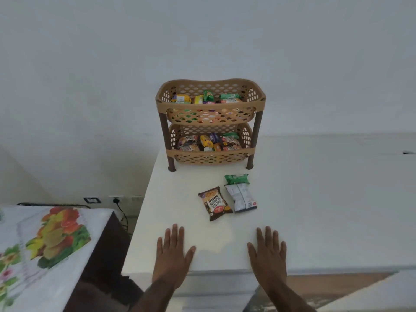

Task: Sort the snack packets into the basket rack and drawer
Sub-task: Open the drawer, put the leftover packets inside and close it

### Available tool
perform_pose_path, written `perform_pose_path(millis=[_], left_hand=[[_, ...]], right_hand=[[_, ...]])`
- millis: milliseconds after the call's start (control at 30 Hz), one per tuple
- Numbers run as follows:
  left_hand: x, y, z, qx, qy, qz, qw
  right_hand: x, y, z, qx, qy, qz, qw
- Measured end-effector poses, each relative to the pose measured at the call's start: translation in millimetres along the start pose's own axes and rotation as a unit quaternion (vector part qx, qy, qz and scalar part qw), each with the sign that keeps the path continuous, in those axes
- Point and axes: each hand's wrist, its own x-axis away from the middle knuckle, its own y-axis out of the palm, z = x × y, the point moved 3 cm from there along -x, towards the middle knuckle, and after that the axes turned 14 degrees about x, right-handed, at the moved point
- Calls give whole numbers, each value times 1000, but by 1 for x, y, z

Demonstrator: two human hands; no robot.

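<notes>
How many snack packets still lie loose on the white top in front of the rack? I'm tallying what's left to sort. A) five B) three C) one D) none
B: a brown peanut packet, a white packet and a green packet lie on the white top in front of the basket rack.

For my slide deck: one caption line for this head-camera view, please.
Both hands, left and right, rest flat before three snack packets and a filled two-tier basket rack.
</notes>
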Motion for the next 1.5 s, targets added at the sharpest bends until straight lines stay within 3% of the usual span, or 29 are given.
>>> perform_pose_path(millis=[133,233,333,433,500,667,767,867,1100,1300,1367,1433,1500], left_hand=[[34,-8,-20,8,34,-11,999],[60,-10,-25,60,22,-27,998],[81,-21,-22,183,-9,65,981],[93,-31,-25,289,-84,218,928],[94,-34,-31,349,-154,267,885],[81,-37,-37,471,-285,284,785],[71,-38,-37,518,-339,295,728],[67,-38,-37,539,-386,296,688],[68,-36,-40,581,-439,285,624],[65,-29,-51,706,-431,296,477],[66,-23,-57,726,-439,254,464],[68,-16,-59,744,-422,213,473],[71,-15,-51,786,-400,156,445]], right_hand=[[52,4,-21,-13,-9,2,1000],[89,-1,-31,-122,24,19,992],[117,-8,-39,-268,121,78,953],[118,-16,-43,-407,189,60,892],[111,-25,-44,-487,240,36,839],[101,-25,-47,-667,336,-66,661],[98,-20,-51,-724,337,-116,590],[94,-16,-52,-759,324,-148,544],[85,-1,-50,-774,330,-166,514],[79,5,-43,-780,347,-158,496],[80,6,-42,-789,343,-161,485],[81,5,-41,-800,337,-160,470],[80,4,-39,-809,338,-152,456]])
